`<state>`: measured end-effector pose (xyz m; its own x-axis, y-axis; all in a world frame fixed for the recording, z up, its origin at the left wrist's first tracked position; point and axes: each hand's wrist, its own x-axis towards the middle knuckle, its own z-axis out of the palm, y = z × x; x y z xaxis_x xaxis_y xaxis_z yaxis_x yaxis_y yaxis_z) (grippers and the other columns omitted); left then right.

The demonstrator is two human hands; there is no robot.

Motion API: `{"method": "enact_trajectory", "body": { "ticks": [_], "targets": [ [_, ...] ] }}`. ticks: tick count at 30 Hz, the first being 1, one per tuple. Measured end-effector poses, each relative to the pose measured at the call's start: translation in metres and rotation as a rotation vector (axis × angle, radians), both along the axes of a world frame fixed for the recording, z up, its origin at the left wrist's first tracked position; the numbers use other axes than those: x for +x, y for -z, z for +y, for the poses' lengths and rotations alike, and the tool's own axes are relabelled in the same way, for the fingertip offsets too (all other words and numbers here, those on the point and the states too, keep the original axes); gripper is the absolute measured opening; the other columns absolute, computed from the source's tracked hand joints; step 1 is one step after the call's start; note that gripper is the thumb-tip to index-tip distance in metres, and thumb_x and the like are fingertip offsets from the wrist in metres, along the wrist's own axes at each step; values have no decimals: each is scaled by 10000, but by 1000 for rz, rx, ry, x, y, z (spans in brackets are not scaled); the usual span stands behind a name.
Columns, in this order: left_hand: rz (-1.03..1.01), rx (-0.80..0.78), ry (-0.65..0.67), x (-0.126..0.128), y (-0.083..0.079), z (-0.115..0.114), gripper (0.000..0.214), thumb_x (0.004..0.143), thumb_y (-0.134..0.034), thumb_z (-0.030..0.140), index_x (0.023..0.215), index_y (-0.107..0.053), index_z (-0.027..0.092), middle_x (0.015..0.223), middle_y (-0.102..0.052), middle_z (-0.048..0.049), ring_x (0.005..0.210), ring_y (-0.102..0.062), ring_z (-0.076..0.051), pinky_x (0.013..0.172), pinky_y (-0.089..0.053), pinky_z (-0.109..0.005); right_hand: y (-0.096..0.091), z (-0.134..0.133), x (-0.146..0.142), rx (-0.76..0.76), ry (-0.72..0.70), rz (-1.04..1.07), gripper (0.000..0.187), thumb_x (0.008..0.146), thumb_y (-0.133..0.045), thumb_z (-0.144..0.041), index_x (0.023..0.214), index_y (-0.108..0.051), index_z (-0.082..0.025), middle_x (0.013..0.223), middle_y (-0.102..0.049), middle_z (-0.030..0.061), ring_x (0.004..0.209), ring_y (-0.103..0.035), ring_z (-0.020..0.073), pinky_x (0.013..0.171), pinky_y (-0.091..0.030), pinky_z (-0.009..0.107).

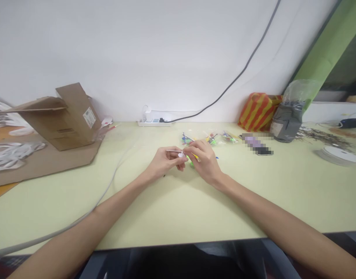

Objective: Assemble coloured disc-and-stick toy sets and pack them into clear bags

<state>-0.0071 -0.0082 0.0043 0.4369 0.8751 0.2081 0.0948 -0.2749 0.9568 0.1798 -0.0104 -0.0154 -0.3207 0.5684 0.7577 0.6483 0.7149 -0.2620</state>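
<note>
My left hand (166,162) and my right hand (203,161) meet over the middle of the pale green table (178,209), fingers pinched together. The left fingers pinch a thin white stick (174,150) with a small white round piece at its end. The right fingers close on a small yellow and green piece (194,157) touching that end. Just behind the hands lie several small clear packets of colourful parts (211,138).
An open cardboard box (61,116) sits at the back left on flattened cardboard, with white straps beside it. A grey cable (108,186) runs across the table's left. A power strip (154,122), striped bag (257,110), grey plastic-wrapped bag (286,122) and tape roll (339,155) line the back and right.
</note>
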Motion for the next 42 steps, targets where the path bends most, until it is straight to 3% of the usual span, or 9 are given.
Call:
{"method": "enact_trajectory", "body": {
  "ticks": [6,16,27,36,42],
  "targets": [
    [-76,-60,39,-4,0,3,385,791,-783,460,935,-687,116,682,-700,-60,568,-655,-162,580,-546,-289,0,2,2,54,-53,9,336,1031,-412,-177,1011,-737,-257,957,-657,76,927,-562,205,866,-436,380],
    [-81,-95,4,-4,5,5,403,738,-830,440,907,-670,111,662,-693,-50,527,-654,-153,537,-546,-259,-3,6,3,68,-157,69,302,998,-458,-126,932,-734,-231,898,-633,75,856,-558,190,762,-459,337],
    [-78,-105,-38,-4,9,6,416,751,-811,470,949,-696,122,697,-722,-74,612,-698,-194,618,-585,-307,2,10,5,66,-236,105,300,974,-435,-87,913,-705,-202,894,-591,69,796,-564,157,686,-455,282],
    [-45,-19,-37,-8,-9,5,407,758,-813,442,985,-697,123,738,-747,-91,675,-727,-225,700,-609,-359,3,5,1,96,-174,140,276,985,-442,-93,920,-688,-199,896,-611,75,842,-602,174,720,-478,301],
    [-23,-38,22,-7,-4,4,435,790,-781,465,1038,-685,121,694,-739,-78,595,-708,-203,644,-590,-326,-2,-2,0,111,-121,238,267,983,-459,-100,904,-686,-216,851,-594,62,823,-605,178,711,-496,315]
  ]
}}
